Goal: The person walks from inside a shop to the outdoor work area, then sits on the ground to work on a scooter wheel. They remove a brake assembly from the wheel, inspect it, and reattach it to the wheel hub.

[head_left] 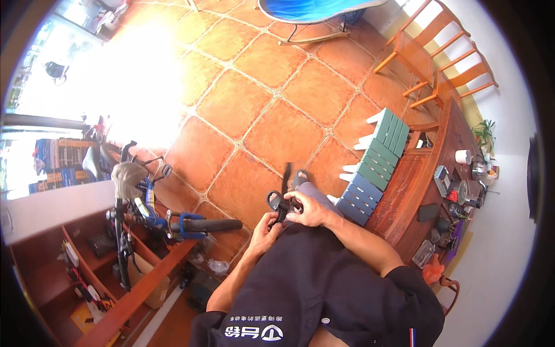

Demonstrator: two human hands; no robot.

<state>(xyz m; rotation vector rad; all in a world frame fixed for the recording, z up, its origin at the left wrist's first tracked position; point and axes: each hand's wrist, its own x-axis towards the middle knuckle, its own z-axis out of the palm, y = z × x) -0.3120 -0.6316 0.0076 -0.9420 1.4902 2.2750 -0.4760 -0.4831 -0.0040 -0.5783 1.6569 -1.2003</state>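
Observation:
At the front of my waist, both hands are closed around a black strap-like thing [285,188], whose narrow end sticks out beyond my fingers over the floor. My left hand [265,232] pinches its lower part from the left. From the right, my right hand [310,210] grips it with bent fingers. Between the hands there is a darker, thicker part, too small to make out as a buckle or clip. Below the strap my feet show in dark sandals [300,176], beside a grey trouser leg.
A bicycle [144,202] with a covered saddle stands to my left by a wooden shelf unit [52,283]. On the right, green and blue slatted stools [378,159] line a wooden desk [430,179] crowded with small items. Wooden chairs [433,40] and a blue rocking seat [315,10] are farther off.

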